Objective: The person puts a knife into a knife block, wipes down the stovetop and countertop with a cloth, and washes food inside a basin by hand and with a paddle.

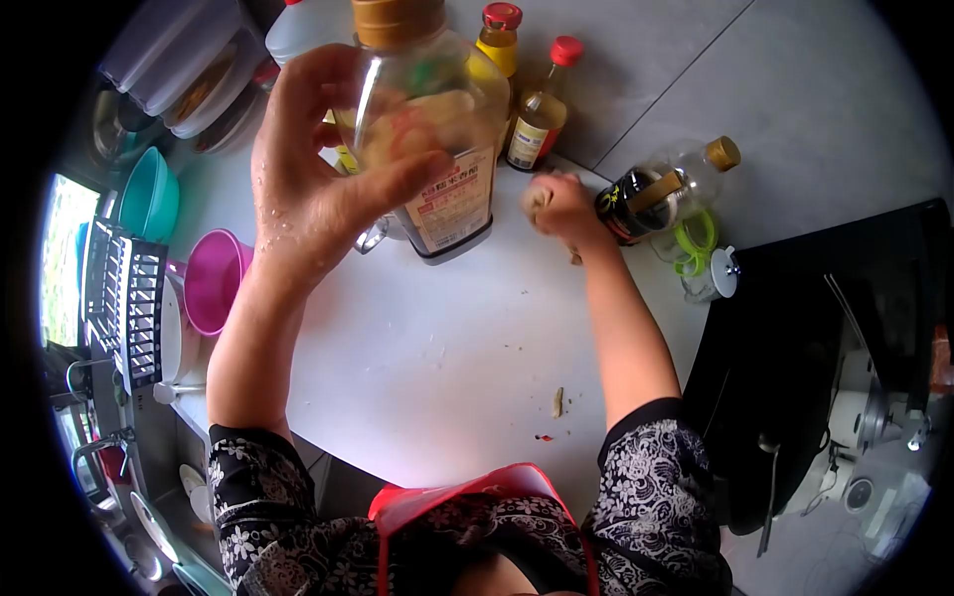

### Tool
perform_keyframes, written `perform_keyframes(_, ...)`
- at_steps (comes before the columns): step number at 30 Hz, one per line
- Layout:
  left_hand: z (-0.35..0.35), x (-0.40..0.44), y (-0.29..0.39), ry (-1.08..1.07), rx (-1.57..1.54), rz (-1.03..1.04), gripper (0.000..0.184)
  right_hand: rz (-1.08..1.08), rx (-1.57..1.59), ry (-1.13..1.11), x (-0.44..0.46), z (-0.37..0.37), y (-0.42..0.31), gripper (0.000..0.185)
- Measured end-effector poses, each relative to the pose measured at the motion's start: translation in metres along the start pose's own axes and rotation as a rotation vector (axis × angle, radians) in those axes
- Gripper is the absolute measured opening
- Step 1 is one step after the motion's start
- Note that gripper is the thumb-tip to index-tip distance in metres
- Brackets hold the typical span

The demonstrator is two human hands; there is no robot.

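Observation:
My left hand (303, 194) is closed around a large clear plastic bottle (447, 204) with a gold cap and a printed label, lifted above the white countertop (437, 368). A little dark liquid shows at its bottom. My right hand (564, 207) is down at the back of the counter, its fingers curled over a crumpled tan cloth (539, 202), slightly blurred. Beside that hand stands a dark-labelled bottle (626, 204) with a gold cap. Behind it is a smaller red-capped sauce bottle (538, 117). Water drops cling to my left wrist.
Brown scraps (557, 401) lie near the counter's front. A glass jar (704, 283) stands beside the black stovetop (785, 368). Left are a pink basin (217, 282), a teal bowl (150, 196) and a dish rack (124, 298). A yellow-labelled bottle (499, 45) stands by the tiled wall.

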State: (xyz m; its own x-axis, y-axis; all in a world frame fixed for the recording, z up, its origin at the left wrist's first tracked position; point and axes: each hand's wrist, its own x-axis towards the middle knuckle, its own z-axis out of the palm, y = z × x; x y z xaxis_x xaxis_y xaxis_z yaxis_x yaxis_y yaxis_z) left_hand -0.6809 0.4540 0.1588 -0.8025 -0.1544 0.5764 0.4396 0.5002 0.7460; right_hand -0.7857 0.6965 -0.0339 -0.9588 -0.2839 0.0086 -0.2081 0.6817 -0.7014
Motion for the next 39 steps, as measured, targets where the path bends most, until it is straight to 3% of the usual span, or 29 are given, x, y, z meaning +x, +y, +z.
perform_keyframes(1,-0.001,0.002,0.001,-0.004,0.020,0.026,0.069,-0.047,0.048,-0.076,-0.012,-0.008,-0.010,0.023)
perform_keyframes(2,-0.001,0.005,0.002,-0.011,0.039,0.053,0.069,0.020,-0.007,-0.253,-0.018,-0.016,-0.017,0.046)
perform_keyframes(3,-0.001,0.006,0.003,-0.012,0.039,0.056,0.069,0.020,-0.006,-0.250,-0.024,-0.013,-0.010,0.046)
perform_keyframes(5,-0.002,0.008,0.005,-0.019,0.056,-0.006,0.083,-0.198,-0.052,-0.383,-0.034,-0.005,0.001,0.047)
perform_keyframes(6,-0.001,0.009,0.005,-0.020,0.057,-0.005,0.083,-0.147,-0.005,-0.467,-0.035,-0.007,0.008,0.045)
perform_keyframes(7,-0.001,0.010,0.005,-0.018,0.036,-0.013,0.082,-0.147,-0.003,-0.466,-0.036,-0.016,-0.004,0.045)
perform_keyframes(9,0.002,0.010,0.005,-0.022,0.014,-0.022,0.082,0.064,0.088,-0.376,-0.035,-0.036,-0.025,0.034)
perform_keyframes(10,0.003,0.010,0.006,-0.021,0.032,-0.012,0.081,0.064,0.090,-0.377,-0.028,-0.035,-0.021,0.034)
perform_keyframes(13,0.006,0.008,0.006,-0.014,0.064,0.002,0.080,-0.138,0.060,-0.084,0.002,-0.020,0.002,0.034)
perform_keyframes(17,0.006,0.005,0.003,0.021,0.068,0.095,0.070,-0.056,-0.058,-0.028,0.021,-0.008,0.003,0.037)
perform_keyframes(24,-0.008,-0.006,0.002,-0.028,0.010,-0.001,0.083,0.002,-0.170,-0.268,0.038,-0.011,0.000,0.040)
perform_keyframes(26,-0.012,-0.009,-0.002,-0.054,0.009,0.010,0.084,-0.170,-0.320,-0.250,0.044,0.000,0.015,0.039)
perform_keyframes(31,-0.022,-0.014,-0.004,-0.007,-0.003,0.100,0.070,-0.204,-0.357,-0.263,0.015,-0.006,0.008,0.038)
perform_keyframes(33,-0.027,-0.018,-0.003,-0.048,-0.016,-0.018,0.085,-0.250,-0.322,-0.275,0.006,-0.017,0.003,0.037)
perform_keyframes(35,-0.031,-0.021,-0.007,-0.041,-0.045,-0.009,0.085,-0.311,-0.226,-0.519,0.001,-0.026,0.000,0.035)
perform_keyframes(39,-0.032,-0.025,-0.007,-0.056,-0.075,-0.009,0.084,-0.194,-0.133,-0.252,0.012,-0.024,0.006,0.038)
